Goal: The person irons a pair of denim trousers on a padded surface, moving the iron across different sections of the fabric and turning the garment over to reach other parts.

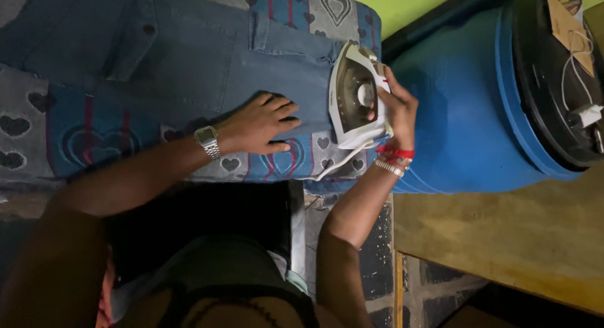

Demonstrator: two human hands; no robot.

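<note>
A blanket (38,123) patterned with grey hearts and blue and red bands covers the working surface, and a pair of blue jeans (189,51) lies spread flat across it, a pocket and waistband showing toward the top. Beyond the blanket's right end the wall is bright yellow-green, and the floor below is dark mottled tile beside a worn yellowish wooden board (503,240). The left hand (261,123) lies palm down on the denim with its fingers spread and flat, pressing the cloth and gripping nothing; a silver metal wristwatch (207,142) sits on that wrist. The right hand (396,111) is closed around the handle of a white electric iron (353,98), which rests at the right edge of the jeans, just beside the left hand's fingertips and apart from them. Red and white bracelets (393,159) circle the right wrist, and the iron's pale cord (336,165) trails down over the blanket's edge. Right behind the iron and touching the end of the blanket stands a large blue plastic barrel (459,114) with a black lid (547,82); on the lid rest a brown card (569,29) and a white plug with its cable (588,114). The person's dark top fills the lower part of the view.
</note>
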